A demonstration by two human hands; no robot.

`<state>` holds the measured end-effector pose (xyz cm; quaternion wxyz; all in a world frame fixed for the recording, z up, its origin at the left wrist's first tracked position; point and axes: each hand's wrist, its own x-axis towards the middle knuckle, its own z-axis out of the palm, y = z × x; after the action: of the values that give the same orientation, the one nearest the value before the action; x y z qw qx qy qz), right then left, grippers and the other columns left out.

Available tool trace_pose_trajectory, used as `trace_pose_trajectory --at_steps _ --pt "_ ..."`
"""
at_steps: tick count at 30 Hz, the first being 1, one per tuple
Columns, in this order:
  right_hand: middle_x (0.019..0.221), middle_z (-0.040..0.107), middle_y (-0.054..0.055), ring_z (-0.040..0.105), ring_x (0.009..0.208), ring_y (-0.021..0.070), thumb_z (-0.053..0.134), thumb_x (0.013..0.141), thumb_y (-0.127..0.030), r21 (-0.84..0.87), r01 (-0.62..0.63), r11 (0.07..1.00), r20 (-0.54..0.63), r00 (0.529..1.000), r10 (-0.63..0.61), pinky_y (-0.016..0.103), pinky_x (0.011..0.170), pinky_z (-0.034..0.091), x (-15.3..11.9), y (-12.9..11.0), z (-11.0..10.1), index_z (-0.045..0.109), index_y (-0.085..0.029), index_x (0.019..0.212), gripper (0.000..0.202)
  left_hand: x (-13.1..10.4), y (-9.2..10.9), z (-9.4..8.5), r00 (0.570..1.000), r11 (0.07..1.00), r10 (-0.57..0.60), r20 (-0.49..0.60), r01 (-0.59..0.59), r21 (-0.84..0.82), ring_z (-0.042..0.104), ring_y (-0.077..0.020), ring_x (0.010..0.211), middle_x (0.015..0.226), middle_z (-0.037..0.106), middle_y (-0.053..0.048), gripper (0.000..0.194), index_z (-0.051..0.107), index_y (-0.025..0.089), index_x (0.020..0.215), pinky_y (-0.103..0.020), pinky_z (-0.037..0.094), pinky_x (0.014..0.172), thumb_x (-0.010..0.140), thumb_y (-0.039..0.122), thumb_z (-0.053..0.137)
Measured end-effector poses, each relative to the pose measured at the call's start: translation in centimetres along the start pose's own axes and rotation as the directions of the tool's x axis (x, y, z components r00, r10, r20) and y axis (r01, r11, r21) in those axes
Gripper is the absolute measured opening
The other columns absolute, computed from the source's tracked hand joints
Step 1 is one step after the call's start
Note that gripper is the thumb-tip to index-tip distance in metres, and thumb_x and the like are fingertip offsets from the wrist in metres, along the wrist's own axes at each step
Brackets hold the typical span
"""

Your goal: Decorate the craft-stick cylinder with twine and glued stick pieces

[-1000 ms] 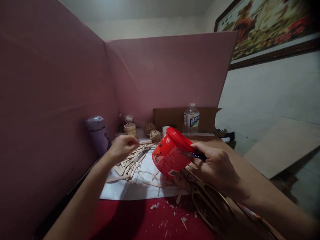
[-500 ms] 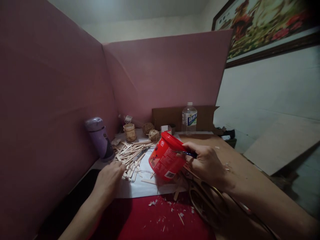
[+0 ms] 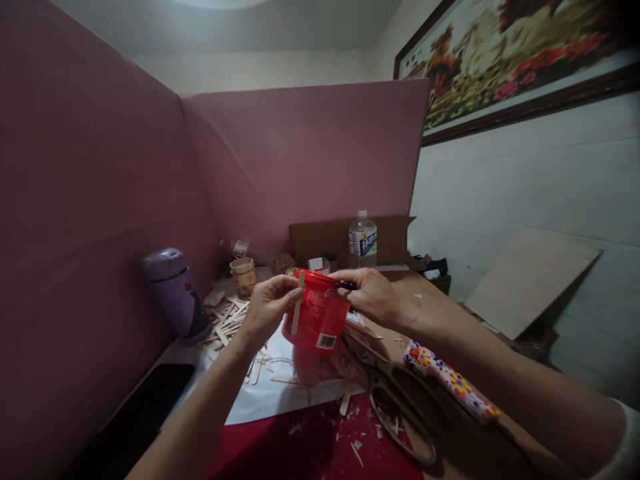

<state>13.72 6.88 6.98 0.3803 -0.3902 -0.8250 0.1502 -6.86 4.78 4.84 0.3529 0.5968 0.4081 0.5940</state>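
My left hand pinches a flat wooden craft stick and holds it upright against the side of a red plastic tub. The tub is tilted slightly above the tabletop. My right hand grips its rim from the right, with a dark pen also between the fingers. Behind my left forearm lies a pile of loose craft sticks on white paper. Large scissors rest below my right wrist.
A purple bottle stands at the left, near the pink partition. Farther back are a small wooden cup, a twine ball and a clear labelled bottle. A flower-patterned object lies under my right forearm; a black flat object is front left.
My left hand has come up from the stick pile with a craft stick and set it against the tub. The tub has turned more upright. The view has shifted to the right.
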Motion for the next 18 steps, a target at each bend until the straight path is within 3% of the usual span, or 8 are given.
trace_pose_trajectory --at_steps 8,15,18 --pt "0.104 0.076 0.000 0.070 0.093 0.0237 0.058 0.080 -0.023 -0.041 -0.006 0.999 -0.010 1.000 0.006 0.033 0.078 0.053 2.0 1.8 0.9 0.074 -0.028 0.108 0.032 -0.2 -3.4 0.6 0.969 0.971 -0.131 -0.210 0.083 -0.222 0.046 -0.0071 0.043 0.050 0.059 0.004 0.030 0.066 0.016 0.062 -0.020 0.035 0.044 0.057 0.040 0.083" --pt "0.100 0.077 0.001 0.069 0.088 0.0199 0.054 0.082 -0.022 -0.144 -0.010 0.989 0.006 1.000 0.011 0.028 0.073 0.048 2.6 1.5 1.3 0.072 -0.028 0.108 0.032 -0.1 -2.2 1.4 0.933 0.933 -0.252 -0.257 0.163 -0.322 0.052 -0.0095 0.044 0.051 0.063 0.001 0.037 0.065 0.013 0.058 -0.022 0.039 0.045 0.045 0.039 0.088" --pt "0.086 0.076 0.001 0.068 0.077 0.0194 0.055 0.084 -0.034 -0.217 -0.056 0.975 0.011 0.998 0.060 0.026 0.063 0.044 2.6 0.9 1.2 0.074 -0.028 0.098 0.024 0.0 -2.5 2.0 0.920 0.933 -0.265 -0.288 0.170 -0.317 0.052 -0.0087 0.045 0.050 0.062 0.003 0.034 0.062 0.013 0.057 -0.022 0.040 0.047 0.050 0.034 0.088"
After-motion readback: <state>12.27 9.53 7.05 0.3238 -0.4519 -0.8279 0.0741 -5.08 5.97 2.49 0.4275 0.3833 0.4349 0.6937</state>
